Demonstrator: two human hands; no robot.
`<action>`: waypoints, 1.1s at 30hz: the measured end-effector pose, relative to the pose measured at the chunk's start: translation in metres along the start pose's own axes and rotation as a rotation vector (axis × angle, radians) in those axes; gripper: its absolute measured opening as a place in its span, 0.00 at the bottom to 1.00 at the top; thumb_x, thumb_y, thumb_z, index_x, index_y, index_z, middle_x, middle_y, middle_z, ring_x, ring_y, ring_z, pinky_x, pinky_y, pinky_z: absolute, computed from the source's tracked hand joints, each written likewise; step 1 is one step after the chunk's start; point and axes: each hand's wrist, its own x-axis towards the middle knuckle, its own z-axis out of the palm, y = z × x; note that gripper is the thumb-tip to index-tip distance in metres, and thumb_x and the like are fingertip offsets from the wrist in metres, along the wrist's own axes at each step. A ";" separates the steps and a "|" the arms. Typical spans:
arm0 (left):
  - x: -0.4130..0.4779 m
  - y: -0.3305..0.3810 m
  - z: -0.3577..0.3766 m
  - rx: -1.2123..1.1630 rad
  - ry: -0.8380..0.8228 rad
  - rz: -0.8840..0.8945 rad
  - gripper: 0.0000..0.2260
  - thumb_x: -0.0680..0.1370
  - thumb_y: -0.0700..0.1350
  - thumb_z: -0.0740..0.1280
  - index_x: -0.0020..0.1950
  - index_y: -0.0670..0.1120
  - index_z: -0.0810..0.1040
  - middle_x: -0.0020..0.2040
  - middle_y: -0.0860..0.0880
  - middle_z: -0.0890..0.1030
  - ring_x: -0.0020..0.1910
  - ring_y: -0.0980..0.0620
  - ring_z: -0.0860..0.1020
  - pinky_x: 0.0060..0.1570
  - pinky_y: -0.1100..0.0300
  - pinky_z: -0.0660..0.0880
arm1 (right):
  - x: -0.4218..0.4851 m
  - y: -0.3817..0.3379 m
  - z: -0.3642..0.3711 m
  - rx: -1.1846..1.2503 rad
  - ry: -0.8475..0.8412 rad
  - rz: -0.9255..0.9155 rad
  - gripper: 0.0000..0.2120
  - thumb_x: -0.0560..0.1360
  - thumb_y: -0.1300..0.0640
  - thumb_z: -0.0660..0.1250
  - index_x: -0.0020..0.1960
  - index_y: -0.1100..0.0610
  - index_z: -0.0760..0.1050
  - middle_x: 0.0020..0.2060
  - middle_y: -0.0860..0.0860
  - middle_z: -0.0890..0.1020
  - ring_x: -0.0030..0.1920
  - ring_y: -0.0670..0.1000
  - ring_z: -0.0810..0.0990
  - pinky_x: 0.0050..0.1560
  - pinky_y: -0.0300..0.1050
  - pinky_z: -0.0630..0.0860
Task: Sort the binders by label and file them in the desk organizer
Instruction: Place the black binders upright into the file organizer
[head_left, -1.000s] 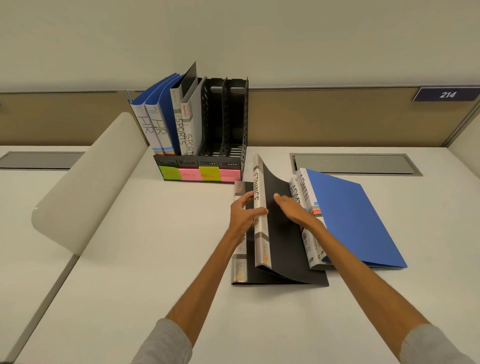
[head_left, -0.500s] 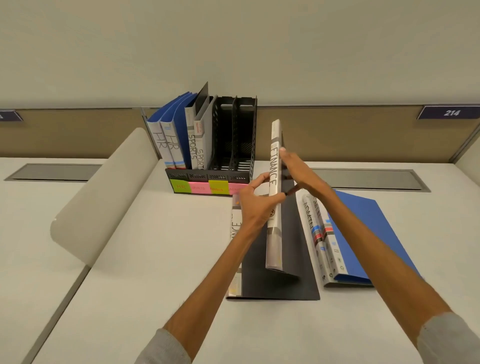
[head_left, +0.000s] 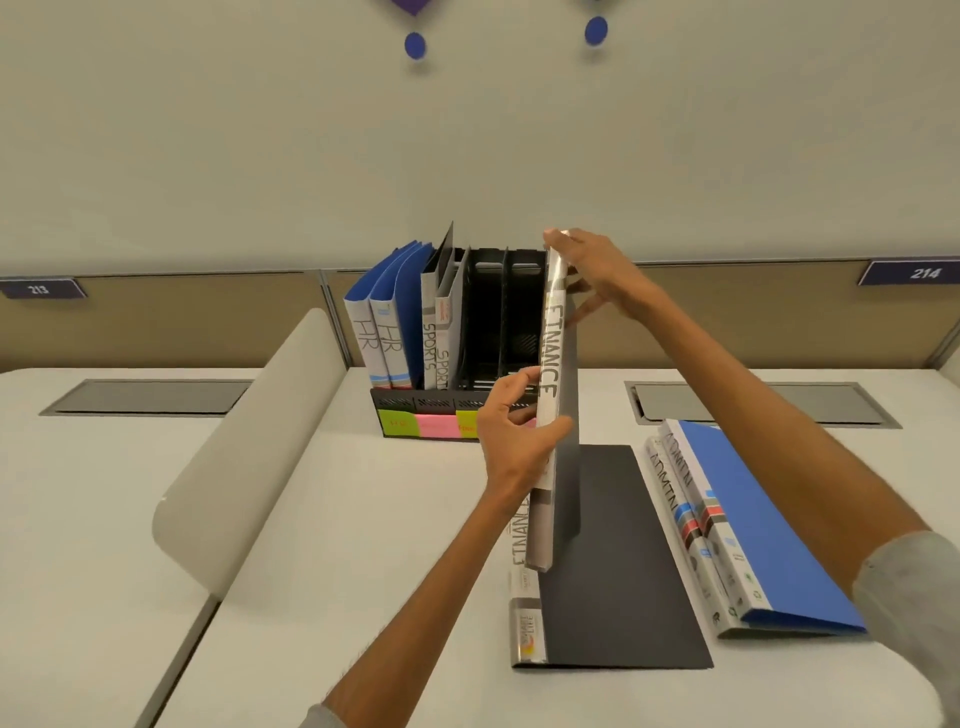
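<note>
black cover up, the flat binder (head_left: 623, 571) lies nearest on the desk (head_left: 337, 597), with its spine, marked finance, along the left edge. just right of it lie 2 admin binders (head_left: 753, 525), stacked, blue cover on top.

over the flat binder the finance binder (head_left: 555, 384) is held on end. its spine faces the person and its long axis is close to upright. whether its bottom end touches the flat binder i cannot tell. the left hand (head_left: 511, 447) is the nearer and lower one, and its thumb and fingers pinch the spine around the lower middle. the right hand (head_left: 597, 275) is farther and higher, curled over the top end.

beyond, the organizer (head_left: 498, 322) stands at the back of the desk. its 2 left slots hold 2 hr binders (head_left: 382, 338) and 2 sports binders (head_left: 441, 338), and the 2 right slots are bare. the coloured notes (head_left: 415, 425) on its front are too small to read, and the left hand covers the last.

the free slots lie just left of the finance binder and beyond it. so i judge the next move to be a short carry away and leftward, bottom edge in first, with the axis kept parallel to the dividers. which of the 2 slots is meant for finance i cannot tell.
</note>
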 end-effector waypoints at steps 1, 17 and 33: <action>0.002 0.000 -0.005 0.005 -0.001 0.018 0.24 0.66 0.38 0.76 0.60 0.53 0.79 0.55 0.60 0.78 0.54 0.59 0.80 0.46 0.62 0.81 | 0.003 -0.005 0.005 -0.012 0.024 -0.022 0.22 0.77 0.40 0.64 0.62 0.56 0.72 0.55 0.56 0.78 0.49 0.58 0.81 0.33 0.59 0.83; 0.061 -0.007 -0.051 -0.009 0.046 0.225 0.27 0.66 0.41 0.76 0.61 0.61 0.76 0.57 0.58 0.76 0.55 0.55 0.80 0.43 0.65 0.80 | 0.039 -0.091 0.059 -0.163 0.241 -0.349 0.06 0.75 0.54 0.65 0.50 0.54 0.76 0.40 0.50 0.78 0.37 0.49 0.80 0.28 0.45 0.79; 0.126 -0.022 -0.070 -0.066 0.010 0.284 0.28 0.67 0.42 0.76 0.63 0.63 0.74 0.59 0.60 0.77 0.60 0.53 0.79 0.51 0.62 0.79 | 0.071 -0.125 0.078 -0.222 0.449 -0.606 0.08 0.75 0.53 0.61 0.45 0.51 0.78 0.33 0.39 0.78 0.32 0.36 0.76 0.32 0.28 0.68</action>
